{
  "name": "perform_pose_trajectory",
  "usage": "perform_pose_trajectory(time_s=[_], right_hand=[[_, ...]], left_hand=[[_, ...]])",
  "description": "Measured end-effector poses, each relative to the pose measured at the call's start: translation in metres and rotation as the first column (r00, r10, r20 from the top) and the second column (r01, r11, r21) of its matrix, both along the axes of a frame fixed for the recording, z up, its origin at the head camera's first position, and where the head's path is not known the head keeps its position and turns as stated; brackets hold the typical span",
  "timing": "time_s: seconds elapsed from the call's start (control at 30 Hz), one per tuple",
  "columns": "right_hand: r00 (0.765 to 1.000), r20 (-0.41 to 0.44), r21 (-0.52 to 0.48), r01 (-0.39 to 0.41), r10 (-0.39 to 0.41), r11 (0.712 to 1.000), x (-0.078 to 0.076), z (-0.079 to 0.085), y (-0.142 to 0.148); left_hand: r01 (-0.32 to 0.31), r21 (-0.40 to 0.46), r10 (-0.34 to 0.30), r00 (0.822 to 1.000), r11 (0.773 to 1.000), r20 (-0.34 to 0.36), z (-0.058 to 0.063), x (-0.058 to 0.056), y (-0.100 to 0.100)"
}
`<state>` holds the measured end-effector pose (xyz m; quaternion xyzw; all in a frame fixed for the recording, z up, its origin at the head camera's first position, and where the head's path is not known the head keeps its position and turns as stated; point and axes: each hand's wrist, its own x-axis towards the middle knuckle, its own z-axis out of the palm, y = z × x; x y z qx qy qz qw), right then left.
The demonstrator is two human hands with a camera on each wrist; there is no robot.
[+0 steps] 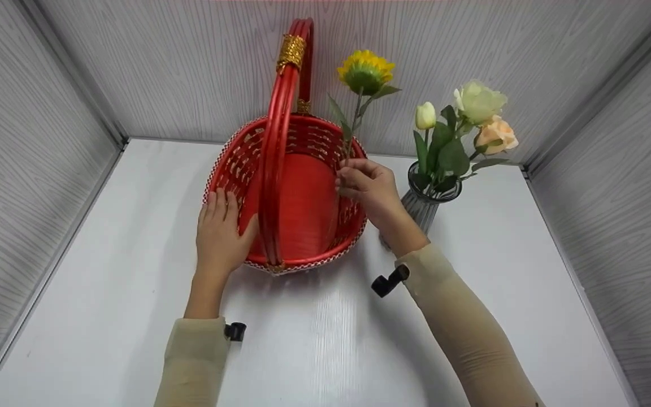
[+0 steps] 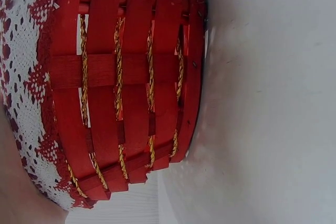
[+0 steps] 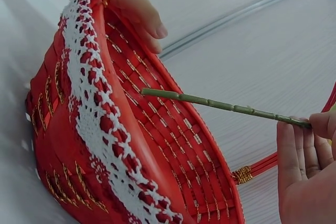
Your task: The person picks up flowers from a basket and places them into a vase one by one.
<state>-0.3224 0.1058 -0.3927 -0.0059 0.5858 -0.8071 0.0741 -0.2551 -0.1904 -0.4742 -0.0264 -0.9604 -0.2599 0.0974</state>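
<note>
A red woven basket (image 1: 308, 198) with a tall arched handle stands on the white table. My left hand (image 1: 221, 232) rests on its left rim, fingers over the edge and thumb inside. Over the right rim, my right hand (image 1: 368, 186) pinches the stem of a yellow sunflower (image 1: 366, 70) between thumb and fingers. The bloom points up and its leaves overlap the far rim. In the right wrist view the green stem (image 3: 226, 105) extends bare from the fingers, its cut end over the basket's inside. White lace trim (image 2: 26, 66) runs round the rim.
Right of the basket, a grey glass vase (image 1: 421, 209) holds a pale tulip (image 1: 425, 116), a cream rose (image 1: 479, 102) and a peach rose (image 1: 496, 135). The right forearm passes close in front of the vase. Grey wood-grain walls (image 1: 190, 68) enclose the table on three sides.
</note>
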Motion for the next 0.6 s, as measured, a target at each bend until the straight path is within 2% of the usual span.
perform_pose_trajectory(time_s=[0.17,0.33,0.6], right_hand=[[0.999,0.002,0.014,0.044,-0.044,0.999,0.006,0.002,0.004],[0.998,-0.005,0.027,0.07,-0.07,0.997,0.011,0.005,0.007],[0.99,-0.091,0.025,0.107,-0.104,0.994,0.02,0.011,0.017]], left_hand=[[0.0,-0.008,0.0,1.0,1.0,0.024,-0.001,0.0,0.0],[0.0,-0.009,0.0,1.0,1.0,0.013,-0.002,0.0,-0.001],[0.002,-0.001,-0.002,1.0,1.0,-0.009,-0.002,-0.001,0.0]])
